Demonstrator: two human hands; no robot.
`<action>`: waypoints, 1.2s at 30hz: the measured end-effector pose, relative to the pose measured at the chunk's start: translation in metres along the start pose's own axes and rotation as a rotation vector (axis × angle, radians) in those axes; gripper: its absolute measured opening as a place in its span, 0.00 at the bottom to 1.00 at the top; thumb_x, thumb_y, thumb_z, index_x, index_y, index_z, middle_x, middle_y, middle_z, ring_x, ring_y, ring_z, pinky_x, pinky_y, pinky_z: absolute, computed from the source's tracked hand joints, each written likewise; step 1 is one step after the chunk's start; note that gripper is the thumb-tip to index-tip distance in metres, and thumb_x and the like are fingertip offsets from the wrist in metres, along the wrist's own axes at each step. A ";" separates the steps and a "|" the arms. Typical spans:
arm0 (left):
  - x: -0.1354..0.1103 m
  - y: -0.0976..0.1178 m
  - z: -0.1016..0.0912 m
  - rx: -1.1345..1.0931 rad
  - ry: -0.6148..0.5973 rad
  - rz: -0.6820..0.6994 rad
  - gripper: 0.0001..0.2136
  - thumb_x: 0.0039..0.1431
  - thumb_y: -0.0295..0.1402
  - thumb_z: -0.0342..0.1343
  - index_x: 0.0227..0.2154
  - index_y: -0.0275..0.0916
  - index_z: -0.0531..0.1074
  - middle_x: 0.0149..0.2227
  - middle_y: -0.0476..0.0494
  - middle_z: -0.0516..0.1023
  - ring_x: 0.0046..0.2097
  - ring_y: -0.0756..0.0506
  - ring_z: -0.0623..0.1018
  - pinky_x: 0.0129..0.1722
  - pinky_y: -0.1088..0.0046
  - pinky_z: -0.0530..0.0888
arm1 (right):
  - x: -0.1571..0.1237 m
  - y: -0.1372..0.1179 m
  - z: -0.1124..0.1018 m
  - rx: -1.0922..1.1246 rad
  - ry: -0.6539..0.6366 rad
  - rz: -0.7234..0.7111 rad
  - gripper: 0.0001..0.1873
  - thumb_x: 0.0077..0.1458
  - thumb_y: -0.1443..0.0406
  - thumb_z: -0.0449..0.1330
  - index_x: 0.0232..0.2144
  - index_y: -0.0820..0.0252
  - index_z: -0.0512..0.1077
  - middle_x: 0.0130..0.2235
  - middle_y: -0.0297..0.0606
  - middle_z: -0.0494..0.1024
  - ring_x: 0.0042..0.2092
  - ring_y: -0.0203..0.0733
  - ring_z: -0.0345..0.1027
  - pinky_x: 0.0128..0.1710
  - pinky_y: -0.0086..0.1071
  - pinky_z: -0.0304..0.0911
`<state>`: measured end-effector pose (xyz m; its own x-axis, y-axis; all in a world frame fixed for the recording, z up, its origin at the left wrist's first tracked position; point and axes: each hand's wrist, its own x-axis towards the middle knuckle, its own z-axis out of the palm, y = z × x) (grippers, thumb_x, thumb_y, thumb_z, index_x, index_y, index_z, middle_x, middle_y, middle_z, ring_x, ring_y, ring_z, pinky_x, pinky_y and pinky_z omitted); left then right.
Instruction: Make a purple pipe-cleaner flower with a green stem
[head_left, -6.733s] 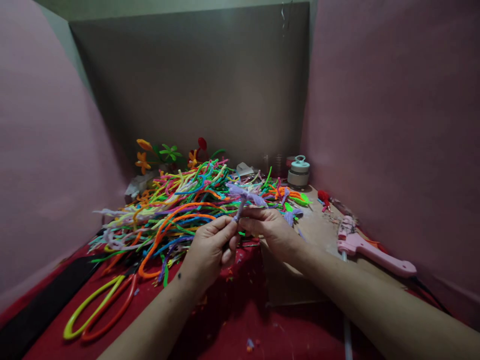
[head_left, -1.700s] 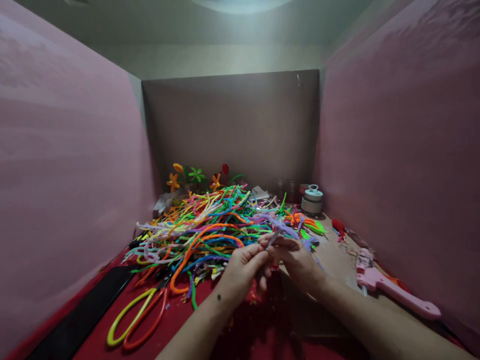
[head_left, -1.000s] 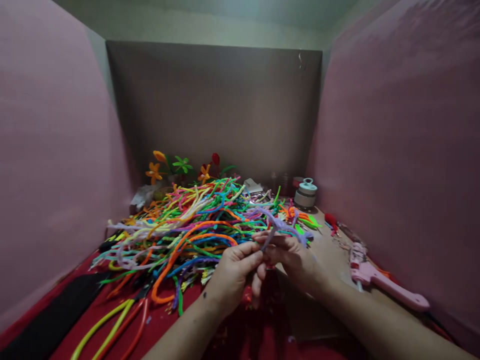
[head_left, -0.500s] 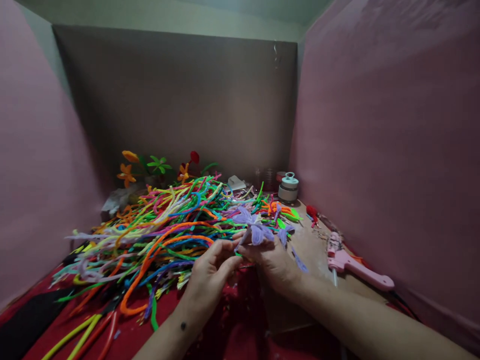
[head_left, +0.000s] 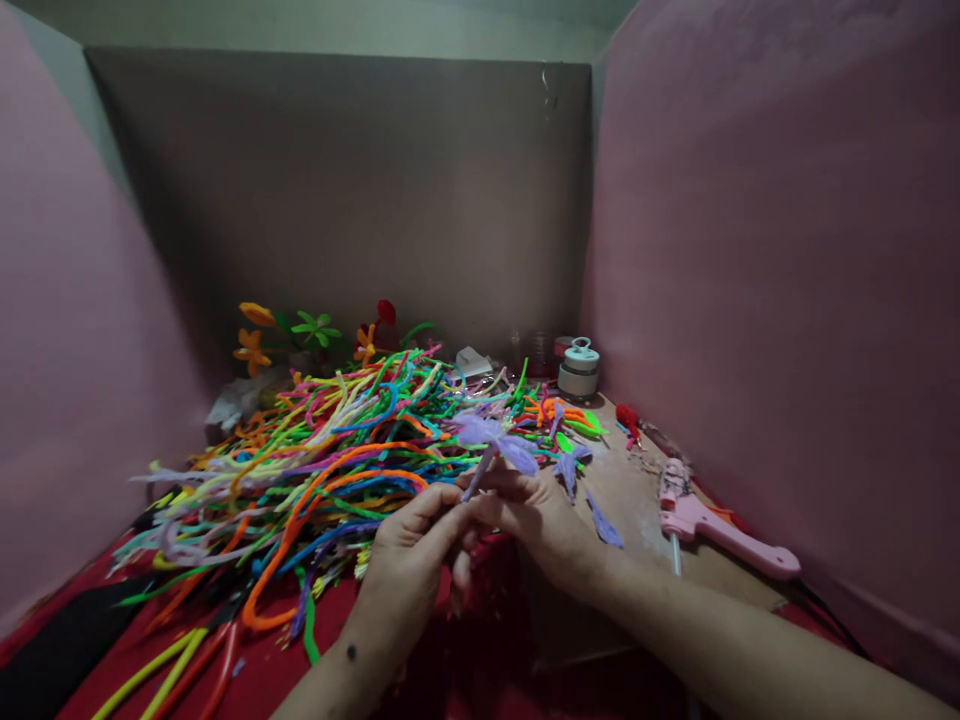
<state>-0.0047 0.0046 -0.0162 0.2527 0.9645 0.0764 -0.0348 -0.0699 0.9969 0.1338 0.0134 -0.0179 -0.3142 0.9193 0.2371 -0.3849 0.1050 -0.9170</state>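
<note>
A purple pipe-cleaner flower (head_left: 491, 435) is held up in front of me, petals at the top and its stem slanting down to the left. My left hand (head_left: 420, 535) pinches the lower end of that stem. The fingers of my right hand (head_left: 536, 515) are closed round the stem too, just under the petals, and the two hands touch. Loose purple petals (head_left: 604, 520) lie on the board right of my right hand. A big heap of coloured pipe cleaners (head_left: 330, 470) spreads behind and left of my left hand.
On the brown board (head_left: 637, 500) at the right lies a pink glue gun (head_left: 720, 535). A lidded jar (head_left: 579, 368) stands at the back. Yellow- and red-handled pliers (head_left: 180, 665) rest on the red cloth (head_left: 330, 690) at front left. Finished flowers (head_left: 255, 345) stand at the back left.
The flower has turned in my fingers, so its stem now shows more plainly. My fingertips have drawn closer together around the stem. The view has shifted slightly.
</note>
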 end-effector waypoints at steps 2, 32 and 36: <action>0.000 -0.002 -0.002 -0.029 -0.032 -0.010 0.10 0.54 0.38 0.54 0.25 0.36 0.68 0.14 0.54 0.67 0.12 0.55 0.64 0.12 0.81 0.62 | 0.000 0.000 -0.001 0.006 -0.022 0.001 0.13 0.45 0.59 0.64 0.32 0.62 0.76 0.22 0.31 0.71 0.26 0.34 0.64 0.31 0.31 0.60; 0.001 0.000 -0.001 0.202 0.128 0.062 0.05 0.50 0.33 0.55 0.24 0.37 0.67 0.16 0.55 0.66 0.19 0.54 0.64 0.20 0.79 0.61 | 0.003 0.008 -0.005 0.037 0.129 -0.032 0.06 0.42 0.64 0.65 0.26 0.60 0.74 0.27 0.32 0.72 0.29 0.34 0.62 0.30 0.28 0.58; -0.001 0.004 0.000 0.098 0.085 -0.007 0.06 0.52 0.33 0.54 0.24 0.37 0.66 0.13 0.54 0.67 0.16 0.54 0.65 0.17 0.80 0.63 | 0.001 0.001 -0.002 -0.004 0.100 -0.032 0.07 0.42 0.63 0.65 0.26 0.61 0.75 0.27 0.33 0.73 0.31 0.36 0.64 0.34 0.31 0.60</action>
<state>-0.0055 0.0036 -0.0119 0.1700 0.9828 0.0722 0.0625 -0.0839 0.9945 0.1349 0.0155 -0.0192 -0.2133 0.9487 0.2333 -0.3901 0.1362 -0.9106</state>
